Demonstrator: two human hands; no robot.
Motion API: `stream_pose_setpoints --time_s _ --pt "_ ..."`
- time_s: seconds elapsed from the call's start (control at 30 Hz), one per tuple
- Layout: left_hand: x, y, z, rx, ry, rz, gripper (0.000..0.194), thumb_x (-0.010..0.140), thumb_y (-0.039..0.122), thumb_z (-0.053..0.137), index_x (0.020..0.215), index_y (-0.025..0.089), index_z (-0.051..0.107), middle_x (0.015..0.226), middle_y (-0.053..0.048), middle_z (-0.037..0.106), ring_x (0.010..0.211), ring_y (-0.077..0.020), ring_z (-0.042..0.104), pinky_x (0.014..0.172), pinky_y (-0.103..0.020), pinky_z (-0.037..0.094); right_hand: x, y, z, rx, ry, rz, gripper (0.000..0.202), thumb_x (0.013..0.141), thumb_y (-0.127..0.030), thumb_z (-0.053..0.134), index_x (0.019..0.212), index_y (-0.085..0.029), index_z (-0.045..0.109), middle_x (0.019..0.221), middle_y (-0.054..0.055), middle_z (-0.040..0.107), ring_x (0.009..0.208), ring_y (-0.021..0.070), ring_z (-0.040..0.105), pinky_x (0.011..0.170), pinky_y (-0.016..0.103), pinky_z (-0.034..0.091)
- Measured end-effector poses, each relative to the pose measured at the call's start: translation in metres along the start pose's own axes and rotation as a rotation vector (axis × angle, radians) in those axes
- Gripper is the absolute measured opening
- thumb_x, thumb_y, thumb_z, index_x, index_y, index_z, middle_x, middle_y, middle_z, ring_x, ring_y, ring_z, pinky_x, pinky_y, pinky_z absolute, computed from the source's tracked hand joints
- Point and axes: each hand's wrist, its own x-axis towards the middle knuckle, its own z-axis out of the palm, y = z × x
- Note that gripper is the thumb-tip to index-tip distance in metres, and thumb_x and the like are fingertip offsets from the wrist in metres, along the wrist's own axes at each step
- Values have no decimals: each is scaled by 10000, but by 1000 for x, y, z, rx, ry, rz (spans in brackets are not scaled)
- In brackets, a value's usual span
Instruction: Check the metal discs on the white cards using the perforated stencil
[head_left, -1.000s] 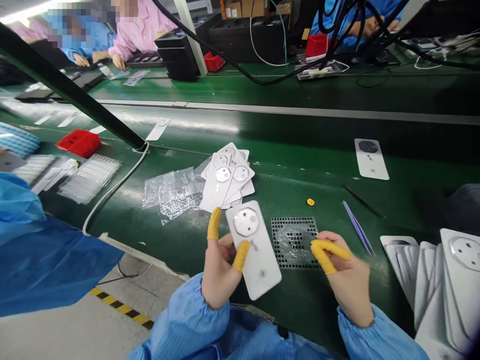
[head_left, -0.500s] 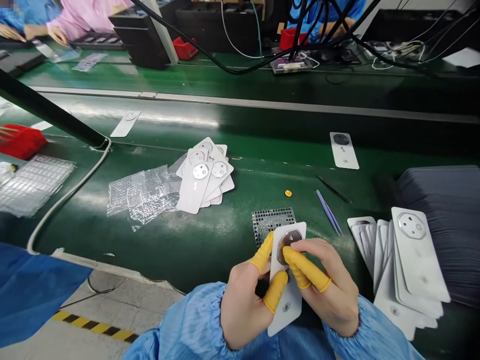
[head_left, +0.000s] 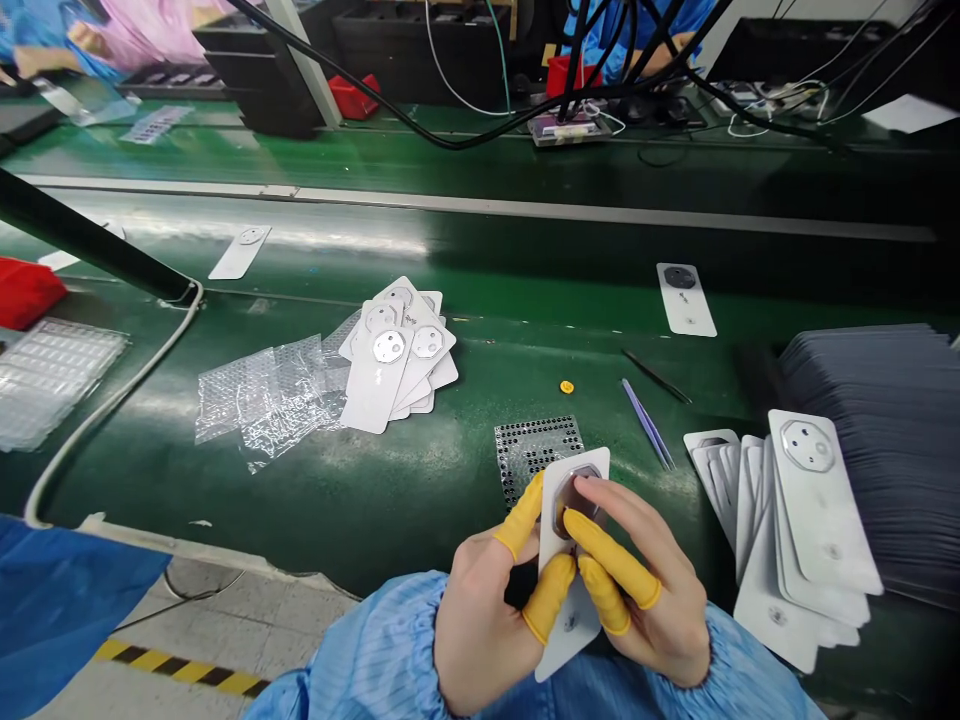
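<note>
Low in the middle of the view, my left hand point(head_left: 487, 595) grips a white card point(head_left: 574, 620) with an octagonal dark part near its top, yellow finger cots on thumb and forefinger. My right hand point(head_left: 645, 590) rests on the same card, its yellow-capped fingers pressing just below the octagonal part. Just beyond the card lies a black perforated tray point(head_left: 534, 450) on the green belt point(head_left: 480, 300).
A fanned pile of white cards point(head_left: 397, 355) lies beside bubble wrap point(head_left: 262, 395) at centre left. More white cards point(head_left: 787, 520) and a grey stack point(head_left: 877, 400) sit at right. Tweezers point(head_left: 646, 425), a yellow cot point(head_left: 567, 386), and single cards point(head_left: 684, 298) lie on the belt. Other people work at the back.
The card came from flat in my left hand to upright before me, and my right hand left the perforated tray and now presses on the card. The view has shifted right.
</note>
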Motion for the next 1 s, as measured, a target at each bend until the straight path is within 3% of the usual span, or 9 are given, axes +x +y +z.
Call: stream_pose_setpoints --time_s 0.2,0.33,0.5,0.57,0.63,0.7,0.8,0.87,1.0 --pt "2 4 2 34 2 102 262 792 109 613 1028 199 682 1052 -48 735 890 -198 715 763 -227 583 -1 1 0 -67 51 13 456 857 -116 483 1309 -174 479 1328 142 478 1220 297 484 932 486 499" --pt "-2 -2 3 122 82 89 317 745 157 677 1056 214 679 1082 -67 724 891 -232 715 727 -264 596 -3 -1 2 -173 -30 -23 477 893 -168 438 1370 -165 420 1455 173 333 1293 363 381 957 581 436" --pt "-8 -17 6 198 117 2 162 685 167 698 842 204 703 833 -59 757 700 -231 708 623 -310 581 -10 0 11 -95 -117 11 536 902 -202 419 1419 -91 333 1487 214 255 1339 409 292 967 628 412" --pt "-7 -20 8 100 95 -37 106 678 155 706 770 201 681 739 -37 740 640 -207 689 606 -295 566 -15 2 15 -50 -114 41 538 897 -200 433 1418 -99 340 1484 198 270 1344 398 291 987 623 403" --pt "-4 -19 11 -116 40 -97 134 712 161 703 837 197 669 736 -30 734 656 -194 688 615 -274 560 -19 3 18 18 -52 73 504 896 -196 446 1396 -162 393 1486 151 288 1346 375 307 1013 623 382" --pt "1 -16 14 -386 -27 -167 263 780 196 674 1038 200 620 794 -40 741 702 -190 699 626 -257 559 -22 3 21 115 116 191 488 893 -183 468 1376 -233 422 1505 99 270 1357 345 312 1044 608 360" --pt "13 -12 15 -678 -54 -239 407 829 275 652 1200 198 503 845 -62 741 712 -178 702 628 -242 559 -23 2 27 417 324 545 570 889 -185 523 1416 -287 330 1501 91 307 1324 294 402 1030 533 429" --pt "22 -12 14 -716 -64 -252 367 823 320 664 1137 172 546 842 -71 738 684 -161 694 618 -222 554 -24 2 30 687 314 714 603 894 -220 545 1431 -296 281 1417 105 452 1233 267 520 956 479 514" --pt "32 -18 15 -534 -111 -241 255 788 346 692 914 126 666 735 -59 736 610 -148 677 557 -194 538 -29 1 30 947 269 777 527 891 -251 570 1377 -300 373 1303 78 580 1147 242 595 943 440 531"
